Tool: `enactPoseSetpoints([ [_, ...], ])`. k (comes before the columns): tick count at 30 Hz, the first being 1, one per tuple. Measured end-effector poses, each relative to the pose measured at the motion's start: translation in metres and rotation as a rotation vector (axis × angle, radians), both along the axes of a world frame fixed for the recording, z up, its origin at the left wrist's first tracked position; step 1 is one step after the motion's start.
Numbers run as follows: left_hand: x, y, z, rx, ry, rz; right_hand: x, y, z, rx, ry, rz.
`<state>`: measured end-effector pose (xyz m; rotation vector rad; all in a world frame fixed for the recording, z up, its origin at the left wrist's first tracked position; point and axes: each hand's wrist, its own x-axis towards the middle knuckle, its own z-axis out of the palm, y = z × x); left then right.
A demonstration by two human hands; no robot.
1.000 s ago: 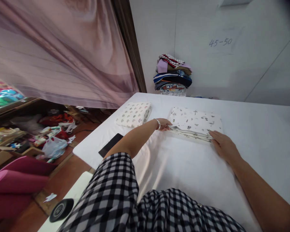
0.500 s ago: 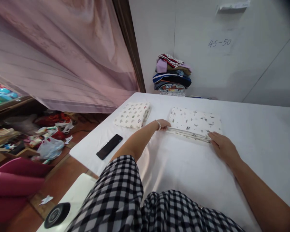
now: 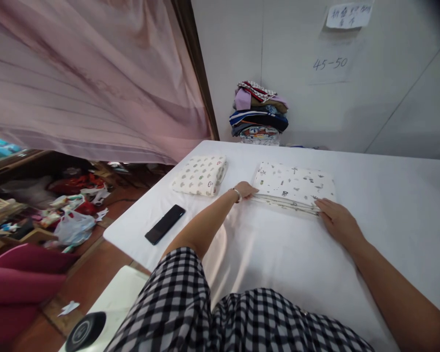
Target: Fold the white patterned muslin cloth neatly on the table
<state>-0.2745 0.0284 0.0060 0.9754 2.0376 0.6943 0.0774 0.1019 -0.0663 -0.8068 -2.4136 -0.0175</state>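
Note:
A white cloth (image 3: 293,183) printed with small grey figures lies folded into a flat rectangle on the white-covered table (image 3: 267,249). Its layered near edge faces me. At the near left corner, my left hand (image 3: 245,189), with a bracelet at the wrist, has its fingers closed on the layers. My right hand (image 3: 337,217) grips the near right corner, fingers on top and the thumb low at the edge. Left of these, a second folded cloth (image 3: 200,176) with a mushroom-like print rests apart from both hands.
A black phone (image 3: 165,224) lies near the table's left edge. Behind the table, a pile of folded clothes (image 3: 260,115) stands against the grey wall. A pink curtain (image 3: 113,83) hangs at left, above a floor cluttered with bags (image 3: 74,227) and boxes.
The view has shifted slightly, and the writing on the upper wall paper now shows. Both hands stay at the same corners of the folded cloth, almost unmoved.

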Motion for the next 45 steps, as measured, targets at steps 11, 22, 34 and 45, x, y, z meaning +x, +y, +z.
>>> enactPoseSetpoints([
  [11,0.040,-0.007,-0.007,0.523,0.889,-0.712,-0.001,0.003,-0.002,0.040,0.051,0.046],
  [22,0.038,-0.013,-0.036,0.725,0.962,-0.729,0.000,0.005,-0.008,0.042,0.061,0.074],
  [34,0.059,-0.003,-0.023,0.773,0.845,-0.702,-0.008,-0.014,0.021,0.016,-0.070,-0.017],
  [45,0.066,-0.001,-0.029,0.815,0.907,-0.680,-0.065,-0.015,0.035,0.005,-0.051,0.042],
])
